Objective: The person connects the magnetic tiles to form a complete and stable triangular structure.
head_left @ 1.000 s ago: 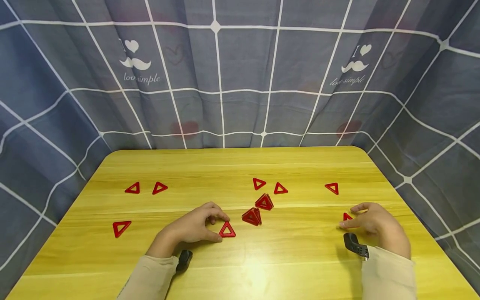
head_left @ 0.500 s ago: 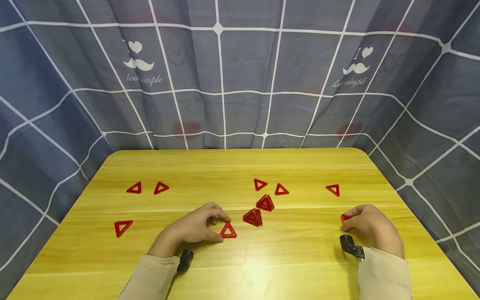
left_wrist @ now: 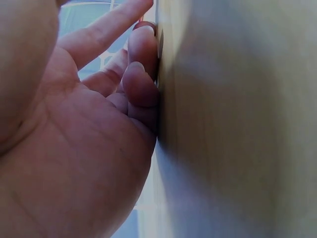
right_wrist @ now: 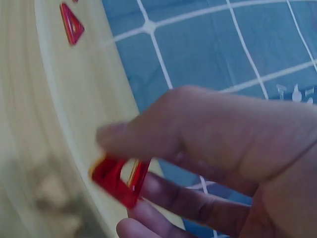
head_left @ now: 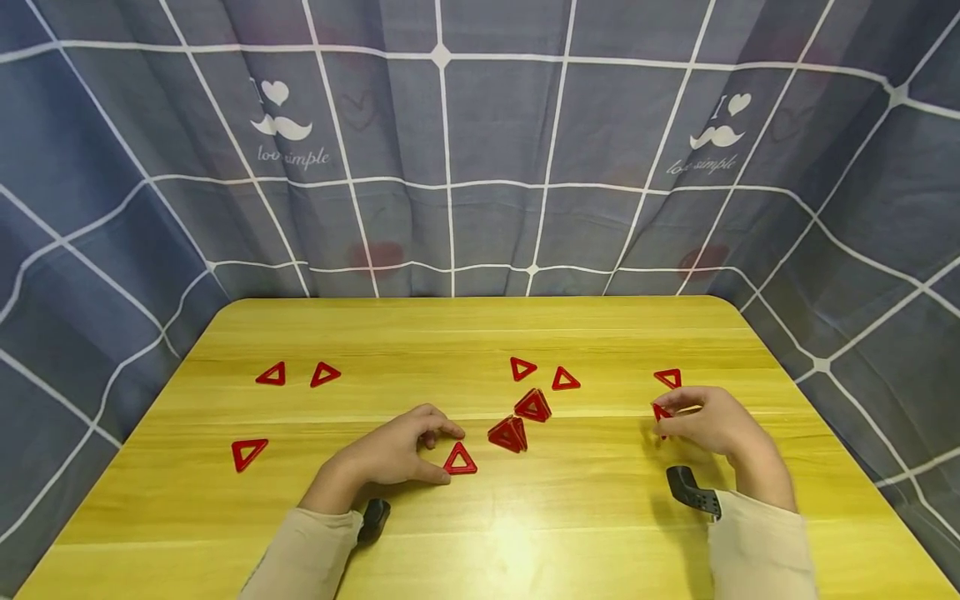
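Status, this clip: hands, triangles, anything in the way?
Right hand pinching a red triangle. Left hand beside another triangle on the table. Two red clusters between the hands, possibly in the way.

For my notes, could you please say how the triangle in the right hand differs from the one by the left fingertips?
The held triangle is tilted and raised; the other triangle lies flat on the table. The right hand pinches the held triangle, partly covering it; the other triangle shows nearly whole beside the left hand. Both are red with open centres.
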{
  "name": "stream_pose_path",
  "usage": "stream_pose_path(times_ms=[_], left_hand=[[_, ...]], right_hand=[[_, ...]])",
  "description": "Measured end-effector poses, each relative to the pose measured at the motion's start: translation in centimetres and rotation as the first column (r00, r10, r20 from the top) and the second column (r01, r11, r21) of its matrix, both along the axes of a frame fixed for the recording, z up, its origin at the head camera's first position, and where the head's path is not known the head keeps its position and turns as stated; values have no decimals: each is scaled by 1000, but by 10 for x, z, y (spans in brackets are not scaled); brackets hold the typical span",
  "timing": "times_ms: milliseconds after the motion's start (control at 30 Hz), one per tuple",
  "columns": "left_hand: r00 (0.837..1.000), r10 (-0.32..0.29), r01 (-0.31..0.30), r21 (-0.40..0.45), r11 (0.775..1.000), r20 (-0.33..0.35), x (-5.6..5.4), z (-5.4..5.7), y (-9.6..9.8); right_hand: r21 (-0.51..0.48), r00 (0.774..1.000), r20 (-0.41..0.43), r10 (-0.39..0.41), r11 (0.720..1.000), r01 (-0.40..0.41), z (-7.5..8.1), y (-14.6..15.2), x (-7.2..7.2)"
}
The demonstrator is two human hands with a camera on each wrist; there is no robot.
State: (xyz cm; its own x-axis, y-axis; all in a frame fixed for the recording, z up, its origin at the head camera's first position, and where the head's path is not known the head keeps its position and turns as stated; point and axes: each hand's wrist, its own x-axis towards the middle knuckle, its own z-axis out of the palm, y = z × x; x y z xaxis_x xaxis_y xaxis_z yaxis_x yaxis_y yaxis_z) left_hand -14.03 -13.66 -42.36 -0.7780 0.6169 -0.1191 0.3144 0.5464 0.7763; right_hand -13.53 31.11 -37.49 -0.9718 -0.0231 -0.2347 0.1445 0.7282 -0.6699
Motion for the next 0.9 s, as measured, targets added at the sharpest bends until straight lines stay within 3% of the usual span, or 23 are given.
stream_pose_path(times_ms=[200,433,667,900], left_hand=[[1000,-4,4,-3,1000,2,0,0,0],[1000,1,-1,-6,1000,10,0,1,1],[1000,7,-7,-7,1000,17,1,0,2],[1000,5,-5,-23,1000,1,0,2,1]], right_hand=[[-109,994,-73,78,990,-86,3,-21,-2],[-174,965,-166,202,958,-230,10,-51,-3],[-212,942,-186,281,924,-318,18,-86,0],[-215,905,-189,382,883,-418,13,-123,0]])
